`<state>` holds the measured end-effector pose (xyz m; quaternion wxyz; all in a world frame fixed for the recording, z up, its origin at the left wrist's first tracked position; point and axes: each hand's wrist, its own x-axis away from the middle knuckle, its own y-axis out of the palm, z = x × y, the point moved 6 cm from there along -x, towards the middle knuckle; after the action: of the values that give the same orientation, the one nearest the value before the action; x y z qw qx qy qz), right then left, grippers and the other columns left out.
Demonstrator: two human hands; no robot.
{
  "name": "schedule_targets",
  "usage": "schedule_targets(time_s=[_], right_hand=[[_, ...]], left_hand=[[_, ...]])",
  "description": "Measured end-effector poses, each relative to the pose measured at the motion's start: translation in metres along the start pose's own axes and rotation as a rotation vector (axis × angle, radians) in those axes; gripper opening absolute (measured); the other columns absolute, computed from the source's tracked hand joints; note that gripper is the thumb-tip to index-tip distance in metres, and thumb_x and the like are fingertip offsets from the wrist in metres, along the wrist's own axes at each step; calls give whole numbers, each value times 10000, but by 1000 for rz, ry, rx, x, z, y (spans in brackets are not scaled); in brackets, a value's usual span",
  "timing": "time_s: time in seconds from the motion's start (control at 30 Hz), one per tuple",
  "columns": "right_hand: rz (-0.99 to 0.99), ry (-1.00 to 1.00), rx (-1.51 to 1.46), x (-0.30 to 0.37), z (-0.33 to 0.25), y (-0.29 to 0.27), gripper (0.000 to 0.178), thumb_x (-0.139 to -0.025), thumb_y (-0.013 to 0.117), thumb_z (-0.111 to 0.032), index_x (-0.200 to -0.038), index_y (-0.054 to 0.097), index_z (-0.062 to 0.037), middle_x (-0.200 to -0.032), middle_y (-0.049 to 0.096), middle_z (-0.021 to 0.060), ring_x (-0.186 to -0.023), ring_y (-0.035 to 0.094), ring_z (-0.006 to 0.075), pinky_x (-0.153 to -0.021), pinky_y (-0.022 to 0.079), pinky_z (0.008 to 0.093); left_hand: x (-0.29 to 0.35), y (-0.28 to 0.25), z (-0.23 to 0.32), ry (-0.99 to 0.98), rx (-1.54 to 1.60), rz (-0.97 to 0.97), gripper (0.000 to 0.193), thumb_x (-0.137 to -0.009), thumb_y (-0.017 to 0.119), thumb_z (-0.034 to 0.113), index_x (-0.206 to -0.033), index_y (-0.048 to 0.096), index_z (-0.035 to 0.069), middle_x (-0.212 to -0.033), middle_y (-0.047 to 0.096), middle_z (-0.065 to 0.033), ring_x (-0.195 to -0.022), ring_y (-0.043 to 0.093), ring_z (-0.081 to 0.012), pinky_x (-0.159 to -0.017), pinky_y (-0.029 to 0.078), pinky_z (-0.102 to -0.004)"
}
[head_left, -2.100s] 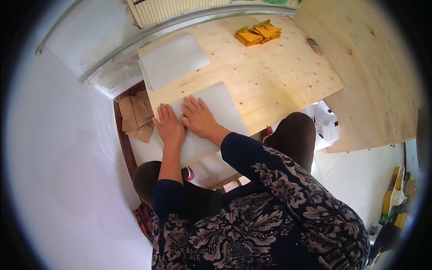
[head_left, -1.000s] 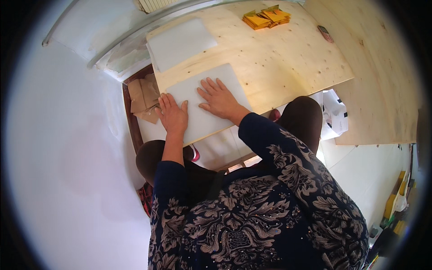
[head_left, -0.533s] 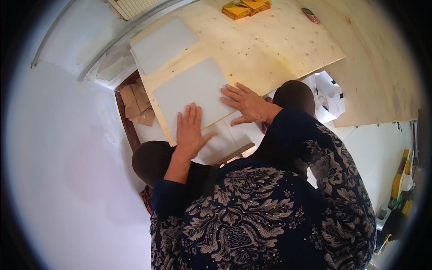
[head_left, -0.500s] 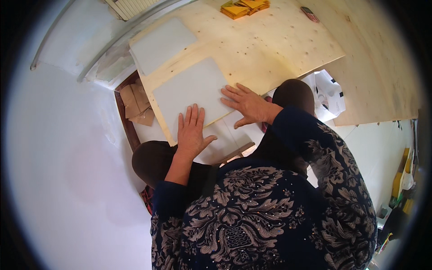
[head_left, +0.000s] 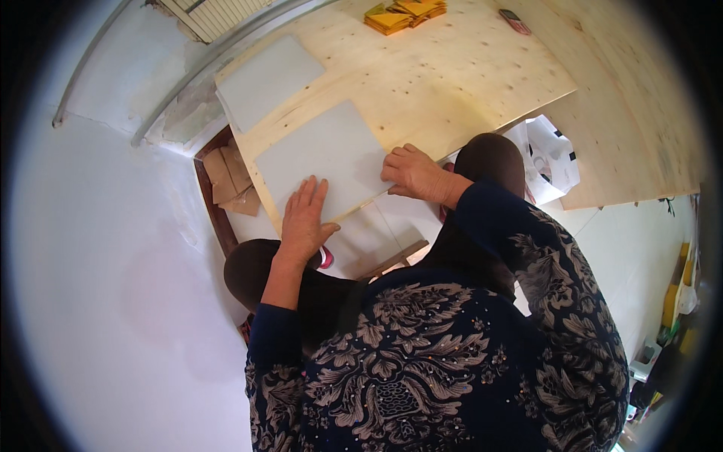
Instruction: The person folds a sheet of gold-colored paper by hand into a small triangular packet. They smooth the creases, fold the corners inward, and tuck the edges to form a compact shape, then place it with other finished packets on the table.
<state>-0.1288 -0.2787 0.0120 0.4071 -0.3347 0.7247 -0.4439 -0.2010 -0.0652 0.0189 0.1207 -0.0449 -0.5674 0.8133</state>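
A flat grey sheet lies on the pale wooden tabletop, close to the table's near edge. My left hand rests on the sheet's near left part, its fingers stretched out flat and the thumb apart. At the near right corner of the same sheet, my right hand has its fingers bent and drawn together on the edge. The fingertips and thumb there are partly hidden. Farther back on the left lies a second grey sheet, touched by neither hand.
Folded yellow packets and a mobile phone lie at the table's far side. Brown cardboard pieces sit below the table's left edge, beside the wall. A white bag stands beyond my right knee.
My right hand's spread fingers have curled in at the sheet's corner. My left hand has slid slightly left and toward me, still flat.
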Motion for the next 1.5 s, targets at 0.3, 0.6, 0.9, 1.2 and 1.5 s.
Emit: schedule_targets(time_s=[0.3, 0.6, 0.9, 1.2, 1.5], right_hand=[[-178, -111, -50, -21, -3, 8, 245, -702, 753, -248, -833, 582, -132, -838, 548, 40, -874, 558, 246, -757, 456, 384], [142, 912, -1103, -53, 111, -15, 432, -921, 597, -294, -1281, 520, -68, -1124, 632, 104, -961, 640, 189, -750, 531, 307], [94, 1201, -1458, -54, 116, 10, 581, -891, 637, -274, -1346, 416, 12, -1108, 628, 146, -857, 659, 177, -672, 510, 262], [-138, 1092, -1319, -64, 109, 25, 283, -843, 709, -292, -934, 630, -36, -851, 624, 38, -655, 536, 115, -612, 426, 243], [24, 779, -793, -79, 90, 14, 301, -820, 706, -256, -823, 566, 11, -700, 579, 90, -643, 525, 196, -619, 455, 326]], left_hand=[[-17, 6, 26, 77, -102, 28, 832, -673, 806, 222, -1391, 421, 50, -1401, 428, -174, -1286, 409, -358, -1088, 322, -445], [-69, 5, 42, 120, 4, -84, 695, -609, 827, 274, -1191, 542, 21, -1220, 492, -151, -1165, 460, -339, -1020, 358, -450], [-67, 22, 49, 112, 20, 24, 894, -614, 850, 306, -1350, 442, 2, -1400, 384, -211, -1334, 338, -395, -1115, 249, -536], [-68, 21, 52, 166, 84, 93, 870, -623, 843, 286, -1339, 453, -16, -1376, 409, -236, -1316, 363, -419, -1100, 276, -536], [-69, 23, 50, 187, 99, 100, 869, -635, 834, 308, -1342, 454, -24, -1395, 393, -248, -1328, 346, -426, -1112, 246, -549]])
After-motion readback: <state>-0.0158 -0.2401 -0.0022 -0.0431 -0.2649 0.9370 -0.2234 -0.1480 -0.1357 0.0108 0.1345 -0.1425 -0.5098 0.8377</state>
